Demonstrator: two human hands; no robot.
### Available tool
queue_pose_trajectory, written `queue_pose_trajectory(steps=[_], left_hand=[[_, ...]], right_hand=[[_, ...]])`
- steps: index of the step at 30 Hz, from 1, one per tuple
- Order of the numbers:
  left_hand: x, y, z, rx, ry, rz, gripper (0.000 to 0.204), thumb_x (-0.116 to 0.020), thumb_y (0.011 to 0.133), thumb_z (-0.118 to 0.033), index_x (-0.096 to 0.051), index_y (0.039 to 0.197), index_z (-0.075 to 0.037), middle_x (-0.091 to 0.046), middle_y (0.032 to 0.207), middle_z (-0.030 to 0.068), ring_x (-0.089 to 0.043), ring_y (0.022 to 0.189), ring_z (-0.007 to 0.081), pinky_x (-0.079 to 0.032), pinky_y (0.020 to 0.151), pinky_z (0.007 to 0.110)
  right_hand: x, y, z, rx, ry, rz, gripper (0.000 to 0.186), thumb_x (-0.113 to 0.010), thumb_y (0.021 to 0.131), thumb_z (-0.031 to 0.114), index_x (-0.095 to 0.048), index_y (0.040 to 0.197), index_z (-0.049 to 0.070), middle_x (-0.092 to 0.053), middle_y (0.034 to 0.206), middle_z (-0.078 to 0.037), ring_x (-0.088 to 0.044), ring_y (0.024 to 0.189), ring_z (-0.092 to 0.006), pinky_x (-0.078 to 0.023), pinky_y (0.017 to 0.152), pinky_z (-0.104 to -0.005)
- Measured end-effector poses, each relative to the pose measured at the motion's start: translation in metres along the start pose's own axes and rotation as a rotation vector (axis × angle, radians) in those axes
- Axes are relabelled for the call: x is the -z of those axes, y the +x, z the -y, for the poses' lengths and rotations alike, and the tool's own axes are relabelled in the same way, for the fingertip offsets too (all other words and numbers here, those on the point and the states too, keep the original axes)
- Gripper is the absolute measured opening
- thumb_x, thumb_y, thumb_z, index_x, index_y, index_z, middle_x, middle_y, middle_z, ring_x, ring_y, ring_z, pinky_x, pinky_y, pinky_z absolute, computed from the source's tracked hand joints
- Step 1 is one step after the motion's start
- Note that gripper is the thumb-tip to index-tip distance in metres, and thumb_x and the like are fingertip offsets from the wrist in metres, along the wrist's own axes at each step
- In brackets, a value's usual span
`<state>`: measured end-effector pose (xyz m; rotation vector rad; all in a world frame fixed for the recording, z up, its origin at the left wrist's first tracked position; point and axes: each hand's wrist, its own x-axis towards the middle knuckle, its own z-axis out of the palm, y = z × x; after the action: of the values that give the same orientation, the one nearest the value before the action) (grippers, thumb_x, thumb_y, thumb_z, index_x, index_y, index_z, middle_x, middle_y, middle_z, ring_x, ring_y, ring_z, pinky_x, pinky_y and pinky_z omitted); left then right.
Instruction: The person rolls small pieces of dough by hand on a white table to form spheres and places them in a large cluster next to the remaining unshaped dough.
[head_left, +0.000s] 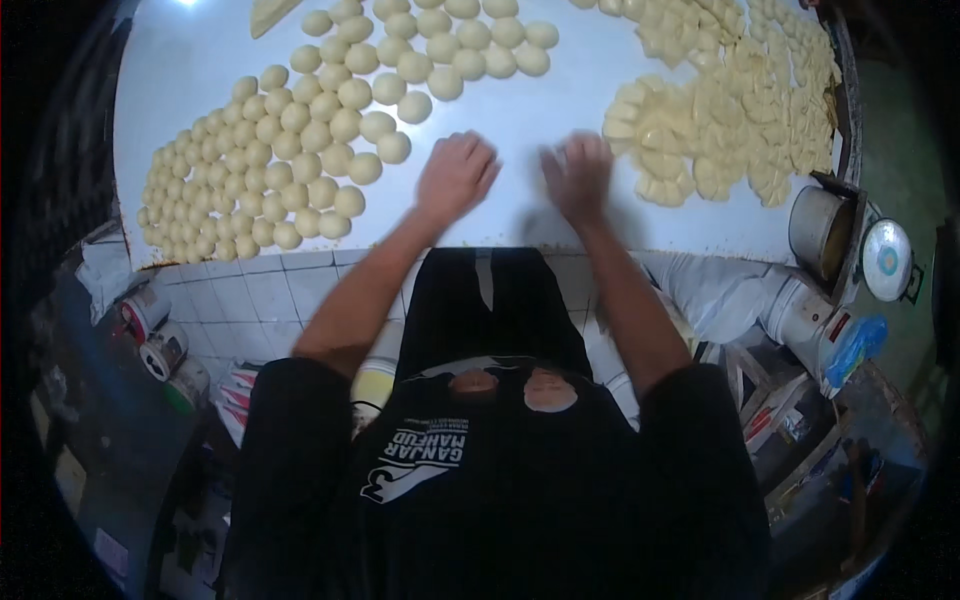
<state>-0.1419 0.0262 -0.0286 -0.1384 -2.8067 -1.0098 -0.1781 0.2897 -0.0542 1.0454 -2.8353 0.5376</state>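
Note:
My left hand (457, 177) is palm down on the white tabletop (510, 90), its fingers curled under. Whatever lies beneath them is hidden. The nearest dough balls (394, 148) sit just left of it, the closest of many smooth, pale yellow rounds packed in rows. Opposite, my right hand (581, 180) is held low over the table, bent at the wrist and smeared by motion, so its grip is unclear. Beside it on the right spreads a mass of pale dough pieces (655, 125), lumpy, glossy and partly overlapping.
A metal pot (818, 225) stands at the table's right corner, near a round lid (887, 260). White buckets (800, 305) and plastic bags are below on the right. More tubs (163, 348) stand on the lower left. A dough slab (270, 14) lies at the far left.

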Motion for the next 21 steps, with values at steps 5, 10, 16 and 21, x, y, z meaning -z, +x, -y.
queue_pose_trajectory(steps=[5, 10, 16, 21], left_hand=[[0.0, -0.084, -0.022, -0.103, -0.129, 0.063, 0.018, -0.079, 0.092, -0.022, -0.069, 0.1, -0.009, -0.062, 0.095, 0.0127, -0.062, 0.097, 0.0358, -0.048, 0.085, 0.051], [-0.019, -0.009, -0.027, 0.123, 0.095, -0.056, 0.019, -0.077, 0.094, -0.023, -0.068, 0.099, -0.008, -0.062, 0.097, 0.0151, -0.06, 0.092, 0.0385, -0.046, 0.087, 0.052], [0.003, -0.079, -0.012, 0.015, -0.012, 0.111, 0.022, -0.079, 0.092, -0.023, -0.07, 0.107, -0.009, -0.064, 0.104, 0.0153, -0.061, 0.103, 0.037, -0.046, 0.087, 0.053], [-0.053, 0.01, -0.059, 0.31, 0.105, -0.257, 0.02, -0.073, 0.096, -0.024, -0.064, 0.091, -0.007, -0.061, 0.091, 0.0163, -0.057, 0.089, 0.0399, -0.043, 0.08, 0.052]], right_hand=[[0.014, -0.013, 0.023, 0.191, 0.183, -0.08, 0.03, -0.084, 0.088, 0.029, -0.065, 0.098, 0.008, -0.06, 0.106, -0.016, -0.059, 0.096, -0.0374, -0.046, 0.082, -0.0534], [0.008, 0.061, -0.019, -0.017, 0.225, -0.049, 0.027, -0.083, 0.089, 0.03, -0.063, 0.088, 0.012, -0.061, 0.097, -0.013, -0.059, 0.094, -0.0362, -0.046, 0.082, -0.0537], [0.028, 0.009, -0.033, 0.265, 0.325, 0.088, 0.026, -0.085, 0.087, 0.031, -0.071, 0.095, 0.011, -0.065, 0.1, -0.01, -0.064, 0.097, -0.0317, -0.049, 0.091, -0.0481], [-0.002, 0.09, -0.007, 0.01, 0.117, -0.122, 0.03, -0.083, 0.088, 0.036, -0.067, 0.091, 0.011, -0.061, 0.099, -0.01, -0.06, 0.098, -0.0334, -0.046, 0.087, -0.0515]])
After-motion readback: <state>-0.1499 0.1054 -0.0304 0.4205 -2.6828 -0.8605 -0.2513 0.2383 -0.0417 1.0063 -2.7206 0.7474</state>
